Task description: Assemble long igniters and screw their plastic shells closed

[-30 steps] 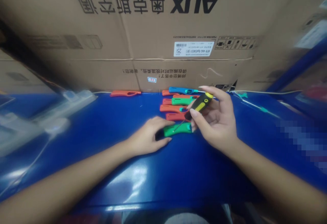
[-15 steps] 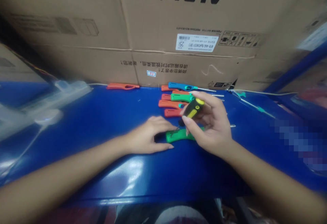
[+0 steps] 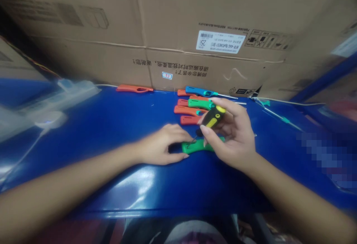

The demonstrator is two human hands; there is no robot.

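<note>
My right hand (image 3: 232, 136) is closed round a black-and-yellow screwdriver (image 3: 211, 118), whose tip points down-left onto a green plastic handle piece (image 3: 196, 146) lying on the blue table (image 3: 111, 132). My left hand (image 3: 163, 145) pinches the left end of that green piece and steadies it. Just behind lie several similar pieces: orange ones (image 3: 186, 110), a green one (image 3: 200, 103) and a blue one (image 3: 198, 91), some with thin metal rods sticking out to the right.
A single orange piece (image 3: 134, 88) lies apart at the back left. Large cardboard boxes (image 3: 173, 32) wall off the back of the table. A blurred white power strip and cable (image 3: 52, 104) sit at the left. Thin teal-tipped rods (image 3: 279, 116) lie at the right.
The screwdriver has dropped lower and tilted over the green piece, which shifted slightly nearer. My view has also tipped downward a little. Both hands keep their holds.
</note>
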